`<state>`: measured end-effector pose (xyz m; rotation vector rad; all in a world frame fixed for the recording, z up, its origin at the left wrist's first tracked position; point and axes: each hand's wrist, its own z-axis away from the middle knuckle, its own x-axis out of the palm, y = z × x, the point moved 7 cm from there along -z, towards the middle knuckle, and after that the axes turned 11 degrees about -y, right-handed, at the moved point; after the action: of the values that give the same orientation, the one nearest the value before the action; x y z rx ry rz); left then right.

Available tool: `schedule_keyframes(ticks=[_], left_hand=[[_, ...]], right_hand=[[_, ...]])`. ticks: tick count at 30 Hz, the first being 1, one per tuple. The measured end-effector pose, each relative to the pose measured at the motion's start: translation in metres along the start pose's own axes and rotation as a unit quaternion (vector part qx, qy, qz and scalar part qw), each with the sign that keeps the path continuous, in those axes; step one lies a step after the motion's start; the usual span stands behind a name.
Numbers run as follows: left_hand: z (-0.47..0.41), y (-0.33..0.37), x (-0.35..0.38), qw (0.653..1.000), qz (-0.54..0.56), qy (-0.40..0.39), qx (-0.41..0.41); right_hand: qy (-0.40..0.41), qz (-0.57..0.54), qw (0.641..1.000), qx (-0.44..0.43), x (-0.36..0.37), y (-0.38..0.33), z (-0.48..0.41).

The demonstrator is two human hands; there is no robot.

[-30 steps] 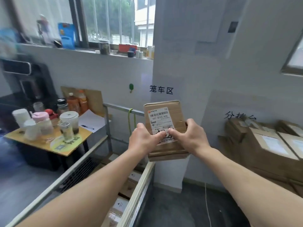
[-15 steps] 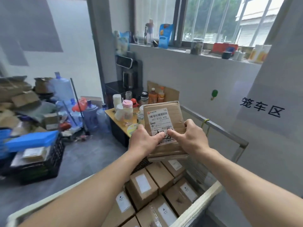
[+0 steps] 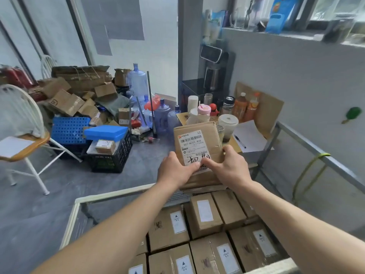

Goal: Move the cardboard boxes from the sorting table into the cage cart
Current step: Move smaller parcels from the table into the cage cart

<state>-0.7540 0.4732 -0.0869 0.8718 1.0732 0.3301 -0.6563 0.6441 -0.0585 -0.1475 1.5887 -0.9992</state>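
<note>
I hold a flat cardboard box (image 3: 209, 135) with a white shipping label in front of me, above the far end of the cage cart (image 3: 110, 195). My left hand (image 3: 175, 172) grips its near left edge and my right hand (image 3: 230, 167) grips its near right edge, thumbs on the label. Below my arms, several labelled cardboard boxes (image 3: 203, 214) lie packed side by side inside the cart. The sorting table is out of view.
A small table (image 3: 182, 115) with cups and bottles stands just beyond the cart. A black crate (image 3: 110, 159) with blue trays, a white chair (image 3: 25, 139), water jugs and a pile of scrap cardboard (image 3: 79, 91) fill the floor at left. A wall runs along the right.
My view has swung left from the wall to the cart and the room. The box stays gripped in both hands and now hangs over the cart's packed boxes.
</note>
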Motion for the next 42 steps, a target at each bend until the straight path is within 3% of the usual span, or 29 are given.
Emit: schedule_keyframes(ticks=[11,19,31,42], left_hand=[[-0.036,-0.104,-0.019,0.999,0.001,-0.017,-0.051],[-0.044,-0.176,0.013,0.994,0.004,-0.051,-0.097],[-0.071,-0.305,0.153,0.968,-0.002,-0.107,-0.226],[-0.135,-0.397,0.281,0.953,-0.003,-0.125,-0.277]], right_hand=[[-0.057,-0.003,0.998,0.024,0.105,-0.020,-0.030],[-0.111,0.009,0.992,0.059,0.178,0.016,-0.031],[-0.229,0.020,0.965,0.126,0.316,0.169,-0.054],[-0.257,0.080,0.955,0.128,0.413,0.295,-0.111]])
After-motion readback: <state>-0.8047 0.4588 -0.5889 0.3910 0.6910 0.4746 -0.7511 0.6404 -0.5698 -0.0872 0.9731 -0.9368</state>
